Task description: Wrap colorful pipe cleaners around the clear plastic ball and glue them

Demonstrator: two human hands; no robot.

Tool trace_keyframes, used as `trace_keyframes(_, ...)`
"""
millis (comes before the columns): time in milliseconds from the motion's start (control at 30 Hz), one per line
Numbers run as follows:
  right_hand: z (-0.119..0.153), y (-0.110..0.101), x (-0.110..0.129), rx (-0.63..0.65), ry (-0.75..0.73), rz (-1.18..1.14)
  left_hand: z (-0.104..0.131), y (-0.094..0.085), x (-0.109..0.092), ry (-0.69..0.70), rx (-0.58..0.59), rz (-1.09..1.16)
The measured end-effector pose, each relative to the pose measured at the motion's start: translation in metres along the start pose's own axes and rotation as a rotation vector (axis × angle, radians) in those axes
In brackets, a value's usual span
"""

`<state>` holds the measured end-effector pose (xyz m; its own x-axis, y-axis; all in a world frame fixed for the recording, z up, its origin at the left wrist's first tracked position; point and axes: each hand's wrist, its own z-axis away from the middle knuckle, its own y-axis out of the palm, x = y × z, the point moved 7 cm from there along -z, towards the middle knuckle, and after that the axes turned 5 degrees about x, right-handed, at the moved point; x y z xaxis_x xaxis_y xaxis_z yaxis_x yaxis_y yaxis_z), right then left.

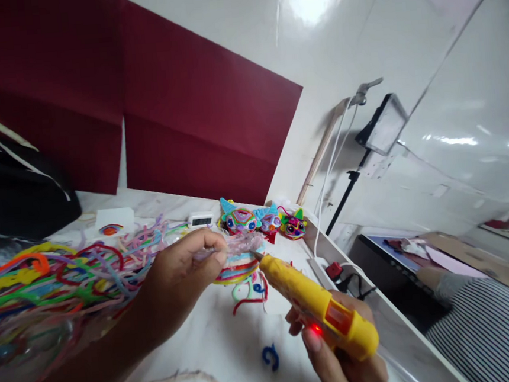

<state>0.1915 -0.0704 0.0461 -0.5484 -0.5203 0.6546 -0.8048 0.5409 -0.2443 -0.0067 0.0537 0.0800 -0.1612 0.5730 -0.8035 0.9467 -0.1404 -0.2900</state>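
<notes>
My right hand point(340, 350) is wrapped round a yellow hot glue gun point(308, 293) whose red light is lit. Its metal nozzle points up and left, at or very near a pinkish, clear-looking strip point(245, 242). That strip is pinched between the thumb and fingers of my left hand point(194, 267); what exactly it is made of is blurred. Right below the strip lies a striped piece of coloured pipe cleaners point(239, 269), partly hidden by my left hand. Close by are bent red and green pipe cleaners point(250, 292) and a blue curl point(270, 357) on the white tabletop.
Loose coloured pipe cleaners point(87, 271) heap up at the left, beside a black bag point(13, 188). Several bright pipe-cleaner animal faces point(243, 219) stand at the back near a small digital display point(200, 220). Cables and a power strip point(321, 271) line the right edge; beyond sits a person in stripes point(489, 325).
</notes>
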Motion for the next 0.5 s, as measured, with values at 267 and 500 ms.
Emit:
trace_keyframes(267,-0.003,-0.002,-0.001,-0.026,-0.015,-0.023,0.0,-0.004,0.012,-0.034,0.026,0.059)
trace_keyframes(500,-0.005,-0.006,-0.007,0.016,0.113,-0.043,0.0,-0.008,0.019,-0.05,0.007,0.095)
